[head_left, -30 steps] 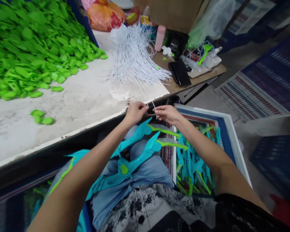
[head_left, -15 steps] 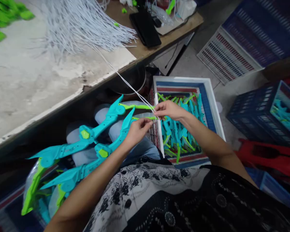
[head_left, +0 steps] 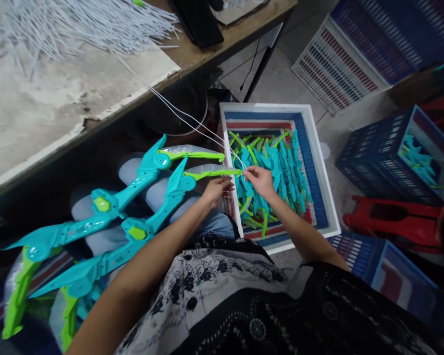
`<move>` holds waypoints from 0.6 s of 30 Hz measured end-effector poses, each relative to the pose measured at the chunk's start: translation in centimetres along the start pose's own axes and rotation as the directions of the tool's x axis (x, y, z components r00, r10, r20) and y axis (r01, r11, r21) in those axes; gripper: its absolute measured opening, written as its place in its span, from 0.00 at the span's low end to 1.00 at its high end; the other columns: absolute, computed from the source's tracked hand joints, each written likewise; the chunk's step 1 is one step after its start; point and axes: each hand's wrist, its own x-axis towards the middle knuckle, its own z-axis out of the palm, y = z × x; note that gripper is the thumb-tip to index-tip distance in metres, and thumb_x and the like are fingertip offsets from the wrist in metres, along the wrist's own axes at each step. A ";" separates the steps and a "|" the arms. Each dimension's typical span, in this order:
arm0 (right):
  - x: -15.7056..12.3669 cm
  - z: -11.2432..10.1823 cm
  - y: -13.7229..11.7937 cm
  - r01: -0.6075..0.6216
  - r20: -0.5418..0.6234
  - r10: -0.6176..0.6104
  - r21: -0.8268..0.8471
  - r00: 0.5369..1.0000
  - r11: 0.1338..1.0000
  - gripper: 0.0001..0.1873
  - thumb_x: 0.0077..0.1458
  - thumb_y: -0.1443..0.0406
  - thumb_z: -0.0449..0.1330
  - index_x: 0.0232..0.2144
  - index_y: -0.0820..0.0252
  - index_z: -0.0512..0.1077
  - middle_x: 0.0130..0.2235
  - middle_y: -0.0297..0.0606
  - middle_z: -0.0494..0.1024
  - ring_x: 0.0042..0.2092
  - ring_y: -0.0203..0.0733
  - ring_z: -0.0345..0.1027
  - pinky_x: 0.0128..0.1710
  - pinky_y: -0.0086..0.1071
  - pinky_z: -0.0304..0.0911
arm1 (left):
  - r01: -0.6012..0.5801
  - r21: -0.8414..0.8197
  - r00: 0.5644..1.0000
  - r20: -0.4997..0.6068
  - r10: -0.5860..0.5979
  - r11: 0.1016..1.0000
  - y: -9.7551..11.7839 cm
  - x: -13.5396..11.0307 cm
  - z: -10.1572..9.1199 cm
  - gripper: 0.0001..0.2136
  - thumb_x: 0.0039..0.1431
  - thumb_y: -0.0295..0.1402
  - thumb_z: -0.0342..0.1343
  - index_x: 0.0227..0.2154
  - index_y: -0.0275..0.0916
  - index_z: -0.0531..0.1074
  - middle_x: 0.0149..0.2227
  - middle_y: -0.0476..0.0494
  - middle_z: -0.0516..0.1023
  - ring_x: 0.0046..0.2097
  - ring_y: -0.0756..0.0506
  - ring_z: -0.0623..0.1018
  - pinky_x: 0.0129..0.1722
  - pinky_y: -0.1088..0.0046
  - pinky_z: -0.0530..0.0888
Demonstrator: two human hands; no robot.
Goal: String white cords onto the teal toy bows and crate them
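Two teal and lime-green toy bows lie side by side across my lap, the upper bow (head_left: pixel 133 190) and the lower bow (head_left: pixel 159 212). My right hand (head_left: pixel 259 180) is closed in a pinch on white cords (head_left: pixel 177 112) at the green tip of the lower bow. From there the cords run back to the pile on the table. My left hand (head_left: pixel 216 191) is just below that green limb, its fingers partly extended and slightly apart. Whether its fingertips touch the limb is hard to tell.
A white-rimmed crate (head_left: pixel 323 170) to my right holds many similar bows. A heap of white cords (head_left: pixel 96 27) and a black phone (head_left: pixel 198 22) lie on the worktable (head_left: pixel 40 106). Blue crates (head_left: pixel 381 158) and a red plastic object (head_left: pixel 395 222) stand farther right.
The view has shifted, so most things sit farther left. My hands have drawn apart, my right hand bringing the cords to the lower bow's tip. The green tips now show.
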 end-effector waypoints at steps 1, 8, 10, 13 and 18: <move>0.0 0.1 0.1 0.014 -0.004 -0.014 -0.033 1.000 0.999 0.14 0.47 0.55 0.59 0.28 0.60 0.71 0.24 0.32 0.72 0.26 0.35 0.66 0.30 0.30 0.62 | -0.004 0.000 1.000 0.006 0.004 1.000 0.0 0.1 0.1 0.06 0.54 0.26 0.56 0.35 0.32 0.73 0.28 0.45 0.75 0.27 0.53 0.74 0.28 0.77 0.70; -0.1 0.3 1.3 0.141 0.012 -0.141 -0.191 0.990 0.971 0.14 0.51 0.56 0.57 0.30 0.60 0.75 0.31 0.36 0.76 0.31 0.36 0.67 0.33 0.29 0.62 | -0.018 0.031 0.992 0.123 0.015 0.999 0.0 1.3 1.1 0.06 0.52 0.30 0.60 0.31 0.31 0.73 0.30 0.42 0.77 0.29 0.51 0.76 0.34 0.73 0.73; 0.1 0.4 1.5 0.130 -0.043 -0.138 -0.155 0.989 0.979 0.14 0.50 0.55 0.58 0.29 0.60 0.75 0.33 0.37 0.76 0.33 0.37 0.67 0.32 0.29 0.62 | -0.029 0.055 0.990 0.137 0.021 0.998 0.0 1.9 1.4 0.06 0.52 0.30 0.60 0.31 0.31 0.73 0.29 0.42 0.77 0.30 0.50 0.76 0.36 0.72 0.73; 0.6 0.9 1.8 0.020 -0.076 -0.021 -0.020 0.997 1.000 0.16 0.47 0.53 0.59 0.30 0.59 0.74 0.31 0.35 0.75 0.28 0.34 0.64 0.28 0.28 0.60 | -0.053 0.129 0.994 0.097 0.041 0.990 -0.1 2.2 1.7 0.05 0.52 0.30 0.58 0.30 0.32 0.72 0.27 0.43 0.77 0.27 0.51 0.74 0.32 0.74 0.71; 0.8 1.7 1.8 -0.068 -0.031 0.073 0.131 0.997 0.989 0.15 0.46 0.54 0.60 0.29 0.60 0.72 0.21 0.28 0.68 0.22 0.30 0.58 0.24 0.26 0.56 | -0.090 0.359 0.996 0.010 0.093 0.929 0.5 -2.5 -1.2 0.10 0.49 0.34 0.59 0.18 0.35 0.69 0.18 0.49 0.70 0.19 0.53 0.64 0.21 0.77 0.61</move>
